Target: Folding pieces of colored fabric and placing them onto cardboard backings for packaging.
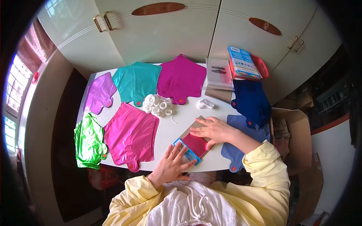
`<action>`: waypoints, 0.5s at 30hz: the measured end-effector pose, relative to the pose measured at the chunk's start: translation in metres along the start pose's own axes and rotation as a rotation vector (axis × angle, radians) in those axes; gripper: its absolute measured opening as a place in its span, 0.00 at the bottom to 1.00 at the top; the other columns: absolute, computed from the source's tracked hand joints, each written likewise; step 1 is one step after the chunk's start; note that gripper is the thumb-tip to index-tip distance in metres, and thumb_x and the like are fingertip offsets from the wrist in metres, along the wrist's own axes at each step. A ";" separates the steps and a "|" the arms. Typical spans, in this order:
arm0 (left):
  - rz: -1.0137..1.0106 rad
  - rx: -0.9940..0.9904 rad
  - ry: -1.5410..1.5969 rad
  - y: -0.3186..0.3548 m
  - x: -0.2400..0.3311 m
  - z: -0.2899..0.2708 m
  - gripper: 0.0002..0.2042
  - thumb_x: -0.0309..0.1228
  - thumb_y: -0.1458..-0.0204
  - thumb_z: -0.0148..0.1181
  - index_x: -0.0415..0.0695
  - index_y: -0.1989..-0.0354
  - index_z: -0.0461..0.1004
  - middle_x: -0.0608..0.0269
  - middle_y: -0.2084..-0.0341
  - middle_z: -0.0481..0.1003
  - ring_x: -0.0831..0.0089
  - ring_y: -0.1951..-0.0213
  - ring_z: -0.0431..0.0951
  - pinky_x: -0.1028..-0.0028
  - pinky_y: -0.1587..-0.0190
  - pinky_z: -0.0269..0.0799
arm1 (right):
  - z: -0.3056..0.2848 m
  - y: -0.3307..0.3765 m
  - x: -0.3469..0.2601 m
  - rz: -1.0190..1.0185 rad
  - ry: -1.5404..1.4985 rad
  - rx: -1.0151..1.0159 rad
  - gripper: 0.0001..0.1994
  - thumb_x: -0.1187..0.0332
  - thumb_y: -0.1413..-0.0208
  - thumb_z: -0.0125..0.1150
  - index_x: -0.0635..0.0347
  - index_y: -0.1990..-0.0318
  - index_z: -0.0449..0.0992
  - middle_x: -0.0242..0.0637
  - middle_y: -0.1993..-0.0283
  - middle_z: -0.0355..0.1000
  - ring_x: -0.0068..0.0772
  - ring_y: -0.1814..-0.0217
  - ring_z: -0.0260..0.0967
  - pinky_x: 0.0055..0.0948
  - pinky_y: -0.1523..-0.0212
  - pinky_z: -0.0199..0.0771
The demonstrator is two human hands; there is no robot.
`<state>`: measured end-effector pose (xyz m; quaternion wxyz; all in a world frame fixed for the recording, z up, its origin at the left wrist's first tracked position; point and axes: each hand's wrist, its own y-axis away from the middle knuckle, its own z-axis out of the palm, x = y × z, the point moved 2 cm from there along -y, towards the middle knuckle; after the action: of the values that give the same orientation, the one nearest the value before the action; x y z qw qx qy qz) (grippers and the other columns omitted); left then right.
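Note:
A red folded flat piece (pixel 195 143) lies at a slant near the table's front edge, over a grey-brown card (pixel 204 121). Across its near end runs a blue printed strip (pixel 190 153). My left hand (pixel 169 165) rests on that strip with its fingers spread. Flat over the far end of the red piece lies my right hand (pixel 215 130), its fingers stretched out to the left. Neither hand grips anything that I can see. Whether the red piece is inside a clear sleeve I cannot tell.
Flat foil pieces surround the work spot: pink (pixel 130 135), green (pixel 89 139), teal (pixel 138 81), magenta (pixel 182 79), navy (pixel 252 101), grey-blue (pixel 243 133). White ribbon rolls (pixel 157 105) sit mid-table. Clear sleeves (pixel 219 73) and a red basket (pixel 260 67) stand far right, a cardboard box (pixel 299 135) beyond the edge.

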<state>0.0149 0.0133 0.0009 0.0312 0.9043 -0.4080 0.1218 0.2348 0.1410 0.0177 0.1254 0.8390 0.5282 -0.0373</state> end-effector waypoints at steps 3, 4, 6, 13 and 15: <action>-0.002 -0.004 -0.010 -0.001 0.002 -0.004 0.36 0.66 0.56 0.51 0.68 0.37 0.58 0.49 0.36 0.53 0.41 0.34 0.47 0.45 0.35 0.43 | 0.000 0.000 -0.004 0.023 0.049 0.012 0.46 0.46 0.68 0.67 0.40 0.35 0.59 0.18 0.32 0.55 0.39 0.26 0.43 0.47 0.34 0.49; 0.000 -0.008 -0.023 -0.003 0.001 -0.007 0.36 0.66 0.56 0.51 0.68 0.37 0.59 0.48 0.37 0.53 0.41 0.34 0.48 0.45 0.35 0.44 | -0.001 0.000 -0.004 0.026 0.074 0.021 0.46 0.46 0.69 0.67 0.40 0.35 0.59 0.18 0.32 0.56 0.39 0.27 0.44 0.46 0.34 0.50; 0.007 0.008 -0.015 -0.006 0.000 -0.008 0.35 0.65 0.57 0.52 0.69 0.39 0.61 0.48 0.38 0.54 0.40 0.35 0.49 0.45 0.36 0.45 | -0.001 -0.001 -0.003 0.025 0.104 0.030 0.46 0.46 0.69 0.67 0.40 0.35 0.60 0.17 0.32 0.56 0.38 0.27 0.45 0.46 0.34 0.50; -0.046 0.143 -0.001 -0.005 0.014 0.006 0.35 0.62 0.62 0.59 0.66 0.42 0.64 0.39 0.42 0.57 0.34 0.39 0.53 0.42 0.40 0.54 | -0.013 -0.023 0.000 0.023 -0.031 0.097 0.28 0.56 0.59 0.67 0.45 0.46 0.72 0.25 0.39 0.65 0.37 0.34 0.56 0.43 0.39 0.58; -0.108 0.169 -0.039 -0.004 0.024 0.013 0.36 0.61 0.62 0.60 0.66 0.41 0.64 0.36 0.43 0.57 0.32 0.41 0.55 0.42 0.40 0.54 | -0.014 -0.049 0.004 0.057 -0.063 0.215 0.21 0.60 0.56 0.66 0.48 0.51 0.75 0.28 0.45 0.69 0.36 0.40 0.62 0.40 0.43 0.62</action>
<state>0.0359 -0.0034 -0.0062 -0.0467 0.9266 -0.3474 0.1361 0.1913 0.1681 0.0225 0.0525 0.8606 0.4930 -0.1165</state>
